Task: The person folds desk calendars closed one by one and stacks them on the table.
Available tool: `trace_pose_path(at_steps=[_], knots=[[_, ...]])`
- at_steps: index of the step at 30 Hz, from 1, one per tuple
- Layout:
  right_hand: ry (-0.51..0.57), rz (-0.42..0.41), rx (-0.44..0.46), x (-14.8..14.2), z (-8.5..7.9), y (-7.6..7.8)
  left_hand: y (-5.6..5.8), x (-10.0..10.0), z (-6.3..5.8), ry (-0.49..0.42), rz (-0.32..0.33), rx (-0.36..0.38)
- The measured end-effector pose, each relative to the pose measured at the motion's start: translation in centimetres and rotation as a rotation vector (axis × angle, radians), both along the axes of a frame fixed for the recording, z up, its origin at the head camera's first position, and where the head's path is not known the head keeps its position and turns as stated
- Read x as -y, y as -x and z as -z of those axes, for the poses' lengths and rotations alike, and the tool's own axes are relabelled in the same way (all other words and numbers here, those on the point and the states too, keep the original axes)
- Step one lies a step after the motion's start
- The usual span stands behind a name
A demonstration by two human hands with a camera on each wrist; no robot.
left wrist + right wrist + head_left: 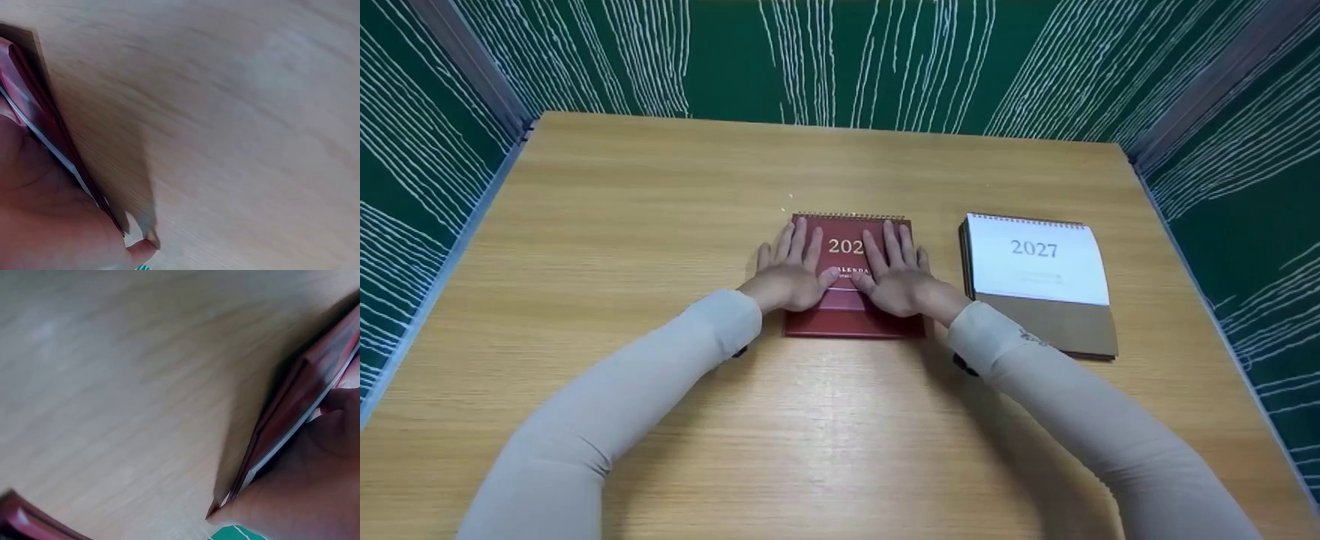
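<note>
A dark red desk calendar (855, 324) with a gold wire binding along its far edge lies flat on the table. Its gold print is partly covered; "202" can be read. My left hand (789, 283) rests on its left side, fingers spread and pointing away from me. On its right side, my right hand (901, 286) lies the same way. The thumbs almost meet over the lettering. From the left wrist, the calendar's edge (42, 107) shows beside the palm (50, 219). Likewise in the right wrist view, its layered edge (289, 416) runs along the hand (315, 489).
To the right lies a second desk calendar (1039, 259), with a white "2027" page and a brown lower part, close to my right forearm. The wooden table (645, 210) reaches back to green panels (727, 60) with white streaks. Small pale specks (787, 204) lie beyond the red calendar.
</note>
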State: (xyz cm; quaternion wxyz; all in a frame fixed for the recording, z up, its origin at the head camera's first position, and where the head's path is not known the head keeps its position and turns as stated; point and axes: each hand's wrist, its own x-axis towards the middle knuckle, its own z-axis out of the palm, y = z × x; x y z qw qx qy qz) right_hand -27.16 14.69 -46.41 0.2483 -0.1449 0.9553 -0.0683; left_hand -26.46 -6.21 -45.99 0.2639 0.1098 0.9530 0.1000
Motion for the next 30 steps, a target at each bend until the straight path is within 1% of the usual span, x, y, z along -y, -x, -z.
trace_pose_path(at_steps=[5,8,10,13,17,20,21,23,25,27,30], knots=[[0.031,-0.006,0.045,-0.5,-0.6,-0.1,0.0,0.0,-0.4,-0.018,0.004,0.009],[0.062,-0.035,0.072,-0.9,-1.4,-0.2,-0.1,0.6,-1.1,-0.053,0.026,0.025],[0.093,-0.062,0.073,-1.3,-2.2,-0.3,-0.1,1.2,-1.7,-0.083,0.05,0.02],[0.165,-0.101,0.041,-2.2,-3.4,-0.3,-0.4,2.5,-2.8,-0.179,0.067,-0.008],[0.295,-0.088,-0.032,-3.8,-4.4,-0.2,-0.7,3.9,-3.7,-0.342,0.066,-0.055],[0.393,-0.019,-0.073,-4.8,-4.9,-0.2,-0.7,4.6,-4.0,-0.436,0.043,-0.081],[0.426,0.009,-0.074,-5.0,-5.1,-0.2,-0.8,4.8,-4.0,-0.464,0.029,-0.086],[0.503,0.077,-0.042,-5.5,-5.5,-0.2,-0.8,5.3,-4.2,-0.515,-0.011,-0.088],[0.588,0.16,0.031,-5.9,-6.0,-0.3,-0.8,5.8,-4.5,-0.575,-0.064,-0.077],[0.692,0.248,0.135,-6.2,-6.4,-0.3,-0.8,6.3,-4.7,-0.624,-0.12,-0.056],[0.827,0.375,0.278,-6.6,-6.8,-0.4,-0.8,6.8,-5.0,-0.701,-0.214,0.011]])
